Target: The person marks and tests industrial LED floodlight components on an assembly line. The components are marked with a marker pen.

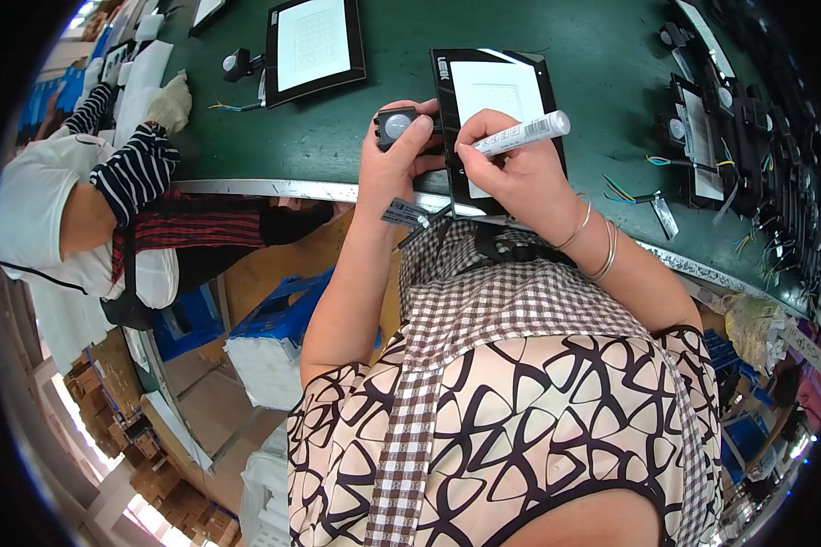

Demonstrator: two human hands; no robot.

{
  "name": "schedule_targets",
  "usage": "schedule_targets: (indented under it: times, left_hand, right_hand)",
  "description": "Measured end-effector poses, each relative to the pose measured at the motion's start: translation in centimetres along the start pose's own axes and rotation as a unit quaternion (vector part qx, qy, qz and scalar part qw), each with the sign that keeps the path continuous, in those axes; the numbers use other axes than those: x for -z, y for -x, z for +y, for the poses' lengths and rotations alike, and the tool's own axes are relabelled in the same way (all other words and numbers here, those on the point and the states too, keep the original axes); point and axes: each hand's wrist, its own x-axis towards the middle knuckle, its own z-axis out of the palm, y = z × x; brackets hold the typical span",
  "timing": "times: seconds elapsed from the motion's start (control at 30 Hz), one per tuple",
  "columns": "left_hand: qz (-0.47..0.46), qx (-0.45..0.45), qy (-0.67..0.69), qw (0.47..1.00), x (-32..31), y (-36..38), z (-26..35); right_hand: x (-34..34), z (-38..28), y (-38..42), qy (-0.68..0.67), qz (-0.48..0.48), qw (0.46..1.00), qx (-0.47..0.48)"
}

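My left hand [388, 169] is closed around a black motion sensor [397, 126] with a white dome. It is held against the left side of a flat LED floodlight [493, 87], which has a black frame and a pale panel. In my right hand [527, 180] is a white marker pen [529, 134], gripped like a pen with its back end pointing up and right. The writing end is hidden by my fingers, close to the floodlight's left frame edge. A grey label tag [403, 214] hangs by my left wrist.
Another floodlight [314, 47] with its own sensor [237, 65] lies at the back left of the green table [392, 55]. Several floodlights with loose wires [702, 146] crowd the right side. A co-worker's striped sleeve [141, 169] is at the left. A blue-topped stool [269, 351] stands below.
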Motion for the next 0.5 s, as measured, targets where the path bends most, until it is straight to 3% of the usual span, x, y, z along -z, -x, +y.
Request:
schedule_targets:
  times: [0.03, 0.13, 0.23, 0.37, 0.5]
  left_hand:
    - [0.001, -0.001, 0.0, 1.0, -0.1, 0.0, 0.0]
    - [0.003, -0.006, 0.001, 1.0, 0.0, 0.0, -0.1]
    - [-0.002, -0.008, 0.003, 1.0, 0.2, -0.2, -0.4]
    - [-0.007, -0.01, 0.0, 1.0, -0.1, 0.2, -0.2]
    - [-0.016, -0.013, -0.001, 1.0, 0.0, 0.0, -0.2]
  right_hand:
    - [-0.1, -0.2, 0.0, 0.023, 0.001, 1.0, 0.003]
    - [-0.5, -0.9, -0.2, 0.217, 0.042, 0.952, 0.211]
    - [-0.4, -0.6, -0.2, 0.147, 0.026, 0.97, 0.19]
    - [0.5, -0.8, 0.9, -0.07, 0.064, 0.994, 0.048]
    - [0.4, -0.3, 1.9, -0.105, 0.03, 0.994, 0.027]
